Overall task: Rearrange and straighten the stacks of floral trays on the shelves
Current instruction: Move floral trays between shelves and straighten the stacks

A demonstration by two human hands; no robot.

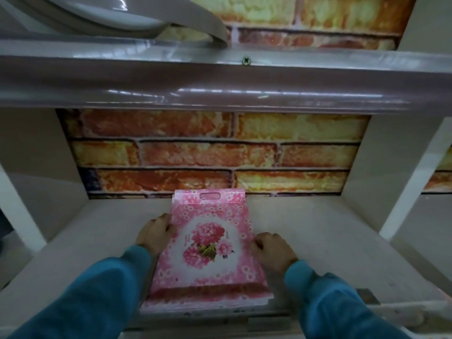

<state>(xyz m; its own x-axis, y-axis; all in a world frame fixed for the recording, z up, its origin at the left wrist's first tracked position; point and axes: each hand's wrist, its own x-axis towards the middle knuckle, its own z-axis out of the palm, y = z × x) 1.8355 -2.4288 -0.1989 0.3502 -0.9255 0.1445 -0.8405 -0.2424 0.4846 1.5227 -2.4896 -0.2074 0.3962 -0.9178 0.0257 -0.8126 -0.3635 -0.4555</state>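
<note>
A stack of pink floral trays (208,243) lies lengthwise in the middle of the lower shelf (318,241), its far handle end near the back wall. The top tray shows a pink flower bouquet on a white centre. My left hand (154,234) presses against the stack's left long edge, fingers curled on the rim. My right hand (271,248) grips the right long edge opposite. Both arms wear blue sleeves. The near end of the stack reaches the shelf's front lip, where several tray edges show slightly uneven.
A glossy grey upper shelf (220,77) juts out overhead with grey plastic ware (122,13) on it. Brick-pattern wallpaper (212,152) backs the bay. White side panels (31,152) close in left and right.
</note>
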